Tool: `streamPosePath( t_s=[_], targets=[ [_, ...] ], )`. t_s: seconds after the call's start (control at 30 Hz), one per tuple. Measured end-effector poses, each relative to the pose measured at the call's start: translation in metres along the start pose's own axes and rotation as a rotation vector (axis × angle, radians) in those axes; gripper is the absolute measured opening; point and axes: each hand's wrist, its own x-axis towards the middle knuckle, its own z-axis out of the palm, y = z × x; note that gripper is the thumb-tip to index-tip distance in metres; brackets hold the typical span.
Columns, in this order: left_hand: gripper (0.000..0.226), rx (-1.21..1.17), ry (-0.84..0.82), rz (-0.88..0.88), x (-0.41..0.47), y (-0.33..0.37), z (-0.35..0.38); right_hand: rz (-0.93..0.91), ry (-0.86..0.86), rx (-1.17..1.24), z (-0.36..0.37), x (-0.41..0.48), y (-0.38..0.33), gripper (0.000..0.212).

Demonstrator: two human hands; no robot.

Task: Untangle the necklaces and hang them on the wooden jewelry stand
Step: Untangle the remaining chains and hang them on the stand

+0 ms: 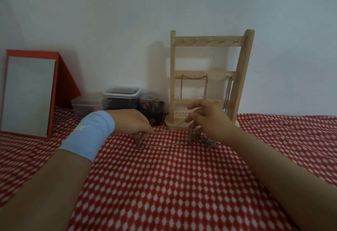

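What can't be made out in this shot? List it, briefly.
Head view:
1. Necklace tangle: small and blurred; the number of chains is unclear.
2. Left hand: fingertips turned down, away from the camera; pinching or only pressing the tangle, cannot tell.
3. Wooden jewelry stand: lower rung and base partly behind the right hand, which pinches a strand.
4. Plastic boxes: contents too dim.

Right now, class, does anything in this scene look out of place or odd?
Yes. On the wooden stand's middle rail, one chain is draped across two hooks instead of hanging from one. The tangled necklaces are not yet hung.
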Motion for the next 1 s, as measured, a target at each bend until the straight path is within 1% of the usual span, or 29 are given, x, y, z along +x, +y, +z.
streamPosePath(
  t_s=[0.07, 0.13, 0.17, 0.23, 0.27, 0.3, 0.33, 0.4, 0.47, 0.53, 0.63, 0.7, 0.77, 0.83, 0.87, 0.9, 0.93, 0.97, 1.0],
  targets=[
    [0.03, -0.018, 0.042, -0.034, 0.001, -0.006, -0.001, -0.031, 0.011, -0.131, -0.002, 0.0, 0.002, 0.014],
    [0.02, 0.061, 0.126, -0.052, 0.004, -0.01, -0.002, -0.031, -0.046, -0.217, -0.005, -0.001, 0.002, 0.005],
    [0.014, 0.115, 0.187, -0.052, 0.007, -0.011, -0.002, -0.018, -0.112, -0.255, -0.007, -0.003, 0.001, 0.003],
    [0.013, 0.171, 0.305, -0.026, 0.01, -0.01, 0.0, 0.01, -0.287, -0.381, -0.009, -0.005, -0.001, 0.01],
    [0.014, 0.156, 0.339, 0.01, 0.011, -0.009, 0.001, 0.008, -0.358, -0.471, -0.009, -0.006, -0.002, 0.013],
    [0.015, 0.123, 0.34, 0.063, 0.012, -0.007, 0.002, -0.011, -0.403, -0.555, -0.008, -0.007, -0.003, 0.016],
    [0.015, 0.096, 0.298, 0.124, 0.012, -0.004, 0.005, -0.031, -0.419, -0.613, -0.007, -0.007, -0.003, 0.018],
    [0.016, 0.098, 0.142, 0.211, 0.013, 0.001, 0.014, -0.057, -0.397, -0.637, -0.008, -0.006, -0.003, 0.021],
    [0.024, 0.148, 0.037, 0.22, 0.015, 0.005, 0.025, -0.067, -0.384, -0.623, -0.012, -0.005, -0.002, 0.026],
    [0.025, 0.188, 0.058, 0.22, 0.02, 0.006, 0.034, -0.068, -0.398, -0.638, -0.016, -0.004, -0.001, 0.03],
    [0.01, 0.24, 0.094, 0.215, 0.024, 0.005, 0.037, -0.028, -0.438, -0.709, -0.021, -0.004, 0.0, 0.041],
    [0.009, 0.28, 0.035, 0.147, 0.023, 0.003, 0.034, -0.002, -0.446, -0.709, -0.024, -0.003, 0.002, 0.046],
    [0.016, 0.325, -0.074, -0.014, 0.02, -0.001, 0.026, 0.014, -0.453, -0.71, -0.026, -0.002, 0.005, 0.049],
    [0.021, 0.378, -0.198, -0.177, 0.014, -0.004, 0.015, 0.024, -0.462, -0.7, -0.028, -0.001, 0.007, 0.047],
    [0.021, 0.401, -0.242, -0.238, 0.01, -0.004, 0.011, 0.031, -0.459, -0.683, -0.028, 0.0, 0.008, 0.042],
    [0.027, 0.451, -0.268, -0.278, 0.006, -0.003, 0.007, 0.039, -0.453, -0.665, -0.028, 0.001, 0.008, 0.035],
    [0.038, 0.524, -0.275, -0.297, 0.004, -0.001, 0.006, 0.04, -0.452, -0.653, -0.028, 0.001, 0.007, 0.031],
    [0.045, 0.595, -0.258, -0.296, 0.003, 0.002, 0.006, 0.036, -0.454, -0.653, -0.027, 0.001, 0.006, 0.03],
    [0.047, 0.637, -0.205, -0.266, 0.003, 0.005, 0.008, 0.033, -0.456, -0.654, -0.026, 0.002, 0.005, 0.034]
  ],
)
